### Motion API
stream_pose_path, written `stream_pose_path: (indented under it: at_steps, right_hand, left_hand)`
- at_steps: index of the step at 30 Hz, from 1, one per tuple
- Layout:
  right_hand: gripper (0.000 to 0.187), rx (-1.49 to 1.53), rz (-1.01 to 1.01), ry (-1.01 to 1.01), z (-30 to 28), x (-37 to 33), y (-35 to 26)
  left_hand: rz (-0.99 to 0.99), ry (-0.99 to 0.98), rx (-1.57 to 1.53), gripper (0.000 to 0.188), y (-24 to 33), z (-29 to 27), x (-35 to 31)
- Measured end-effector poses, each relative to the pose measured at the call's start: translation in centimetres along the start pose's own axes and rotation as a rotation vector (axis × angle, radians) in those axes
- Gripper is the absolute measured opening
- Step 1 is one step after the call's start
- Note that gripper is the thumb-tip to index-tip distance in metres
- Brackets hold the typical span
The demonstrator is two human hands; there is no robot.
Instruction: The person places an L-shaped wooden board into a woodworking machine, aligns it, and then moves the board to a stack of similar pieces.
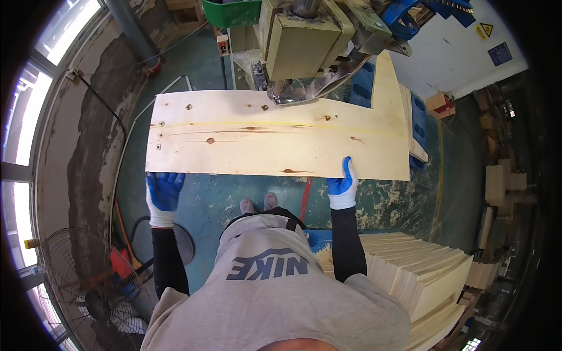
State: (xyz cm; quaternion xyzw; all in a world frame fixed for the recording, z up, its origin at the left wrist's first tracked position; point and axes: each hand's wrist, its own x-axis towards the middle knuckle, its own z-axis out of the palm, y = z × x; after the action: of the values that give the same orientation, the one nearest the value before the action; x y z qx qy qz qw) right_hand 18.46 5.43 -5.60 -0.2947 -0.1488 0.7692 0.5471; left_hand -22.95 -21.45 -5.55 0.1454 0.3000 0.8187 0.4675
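Observation:
A large pale wooden board (281, 137) with knots and a raised arm at its right end lies level in front of me, its far edge under a machine head (304, 50). My right hand (342, 186), in a white and blue glove, grips the near edge right of the middle, thumb on top and fingers hidden beneath. At the near left corner is my left hand (164, 193), also gloved, its blue palm turned up. Its fingertips go under the board, which rests on them. A curved metal guard (293, 93) on the machine sits just over the board's far edge.
Stacked pale boards (415, 269) stand at my right side. A wire fan (88, 286) is at the lower left, near a round grey base (184, 243). A green bin (232, 13) hangs at the back, and more wood pieces (497, 184) are piled far right.

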Motion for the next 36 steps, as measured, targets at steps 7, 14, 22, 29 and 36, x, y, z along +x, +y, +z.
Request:
stream_pose_path:
  at_steps: [7,14,22,29,36]
  right_hand:
    - [0.036,0.013,0.232,0.02,-0.1,-5.0,8.7]
    - [0.05,0.076,0.083,0.055,0.9,-4.5,0.8]
    - [0.044,-0.193,-0.132,0.088,-1.1,-2.8,-4.0]
    - [0.044,-0.186,-0.175,0.039,-1.6,-1.7,-3.7]
    - [0.041,-0.149,-0.153,0.042,-2.0,-0.6,-3.7]
  left_hand:
    - [-0.072,0.434,-0.288,0.039,-9.8,7.3,-3.2]
    - [0.047,0.537,-0.088,0.038,-5.5,5.7,-3.6]
    - [0.078,0.474,-0.017,0.04,-5.0,5.1,-1.4]
    - [0.155,0.361,0.215,0.039,-5.1,2.9,0.8]
    - [0.066,0.34,0.023,0.032,-5.6,3.3,1.9]
